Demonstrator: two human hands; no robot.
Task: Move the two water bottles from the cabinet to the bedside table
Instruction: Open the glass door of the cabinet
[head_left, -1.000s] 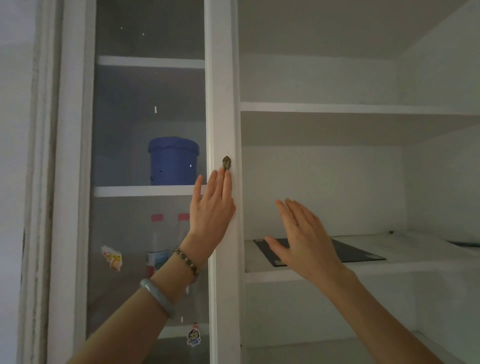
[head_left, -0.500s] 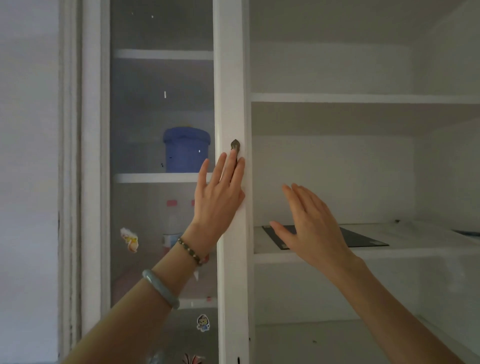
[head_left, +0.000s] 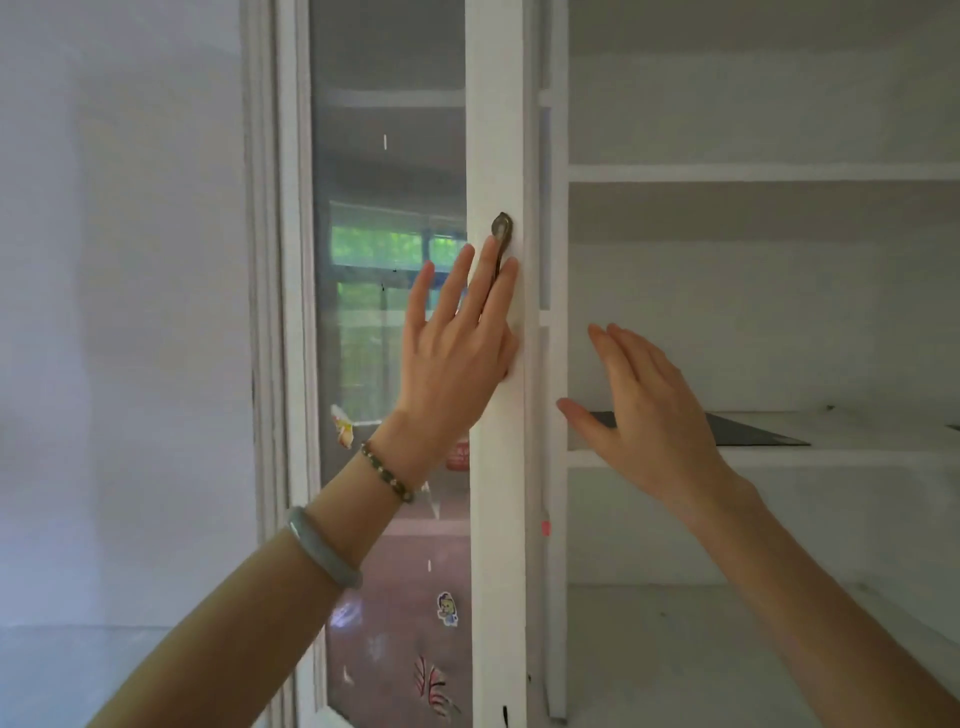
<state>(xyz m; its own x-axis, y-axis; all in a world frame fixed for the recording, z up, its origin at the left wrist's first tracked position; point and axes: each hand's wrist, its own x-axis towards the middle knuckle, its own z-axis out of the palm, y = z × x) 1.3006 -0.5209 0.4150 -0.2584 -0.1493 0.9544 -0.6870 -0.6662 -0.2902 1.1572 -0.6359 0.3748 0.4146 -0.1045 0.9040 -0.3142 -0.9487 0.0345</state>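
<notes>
You can barely find the two water bottles now: only a patch of red label (head_left: 458, 456) shows through the glass beside your left wrist, low behind the door, plus a pink speck (head_left: 545, 528) in the gap at the door's edge that may be a cap. A second ago two pink caps and a blue-labelled bottle were plain behind the glass on the lower shelf; the pane has since turned and now reflects a window and greenery, washing them out, along with the blue tub that stood on the shelf above.

That change says the glass door (head_left: 496, 519) is swinging open. Your left hand (head_left: 457, 353) lies flat against its white frame, fingers spread and straight, closed on nothing, with fingertips at the small brass handle (head_left: 501, 228). Your right hand (head_left: 644, 410) hangs open and empty, in front of the open shelving (head_left: 727, 457) to the right, near the frame but apparently apart from it.

In my judgement the task is only starting: neither bottle is touched, and the door needs to come further round before you can reach in.

The bedside table is nowhere in view. A dark flat sheet (head_left: 748, 431) on the right shelf is half hidden by your right hand.
</notes>
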